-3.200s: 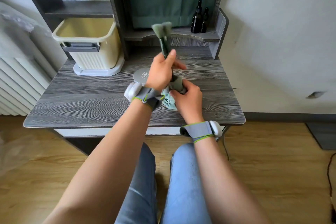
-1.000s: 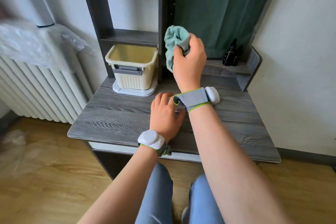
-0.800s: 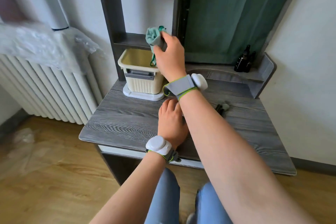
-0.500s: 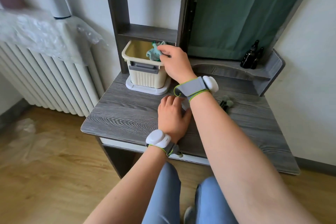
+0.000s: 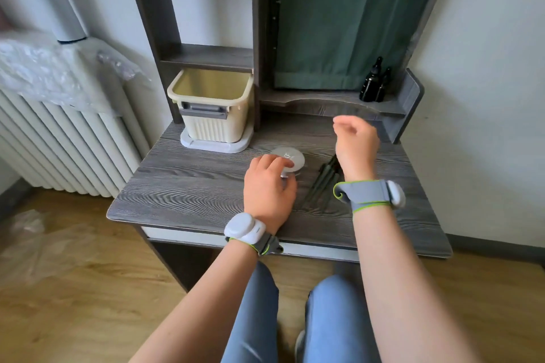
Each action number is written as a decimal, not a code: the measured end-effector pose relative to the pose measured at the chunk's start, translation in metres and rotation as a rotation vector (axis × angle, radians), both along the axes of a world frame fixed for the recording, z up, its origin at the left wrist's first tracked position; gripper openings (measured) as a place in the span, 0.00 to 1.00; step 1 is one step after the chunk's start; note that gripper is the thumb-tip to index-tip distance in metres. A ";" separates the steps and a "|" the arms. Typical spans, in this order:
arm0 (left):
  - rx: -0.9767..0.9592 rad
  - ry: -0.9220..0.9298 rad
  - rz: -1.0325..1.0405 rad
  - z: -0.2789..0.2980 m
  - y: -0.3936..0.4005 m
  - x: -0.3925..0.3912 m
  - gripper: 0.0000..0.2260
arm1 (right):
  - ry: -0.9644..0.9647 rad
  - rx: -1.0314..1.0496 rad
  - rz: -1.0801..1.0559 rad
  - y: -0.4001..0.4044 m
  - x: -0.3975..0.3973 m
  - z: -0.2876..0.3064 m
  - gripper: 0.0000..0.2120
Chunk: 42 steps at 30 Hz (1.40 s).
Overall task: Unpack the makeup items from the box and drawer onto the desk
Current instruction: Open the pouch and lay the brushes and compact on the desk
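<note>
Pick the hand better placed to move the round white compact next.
Left. The left hand already rests on the round white compact. The right hand hangs empty above the dark makeup brushes, farther away.

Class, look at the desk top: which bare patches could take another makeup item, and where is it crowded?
Free: the left stretch of the desk, between the cream bin and the front edge, and the right front corner beside the right hand. Crowded: the middle, where the left hand rests on the round compact next to the dark brushes.

Grey wristbands [image 5: 365, 195], blue jeans [image 5: 253, 318]
</note>
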<state>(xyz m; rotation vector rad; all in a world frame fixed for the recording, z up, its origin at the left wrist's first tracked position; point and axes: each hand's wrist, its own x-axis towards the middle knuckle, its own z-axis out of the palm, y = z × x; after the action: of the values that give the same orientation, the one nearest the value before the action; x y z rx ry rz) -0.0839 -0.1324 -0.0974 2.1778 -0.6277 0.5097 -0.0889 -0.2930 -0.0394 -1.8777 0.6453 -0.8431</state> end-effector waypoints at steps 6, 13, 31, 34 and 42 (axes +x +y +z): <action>0.141 0.148 -0.083 0.014 -0.032 -0.022 0.10 | 0.153 -0.081 -0.004 -0.025 -0.041 -0.047 0.09; 0.331 0.217 -0.094 0.010 -0.055 -0.028 0.11 | 0.347 -0.302 0.088 -0.023 -0.052 -0.063 0.12; 0.231 0.311 -0.142 0.007 -0.085 -0.020 0.10 | 0.397 -0.398 0.038 -0.039 -0.050 -0.071 0.16; 0.159 0.242 -0.152 0.012 -0.079 -0.020 0.12 | 0.396 -0.386 0.032 -0.039 -0.048 -0.070 0.17; 0.192 0.116 0.044 0.015 -0.035 0.018 0.35 | 0.263 -0.306 0.021 -0.024 -0.040 -0.059 0.17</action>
<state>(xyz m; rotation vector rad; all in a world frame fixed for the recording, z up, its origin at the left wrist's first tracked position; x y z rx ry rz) -0.0655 -0.1673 -0.0821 2.3877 -0.5867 0.3553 -0.1287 -0.3173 -0.0987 -2.2946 0.6834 -0.7176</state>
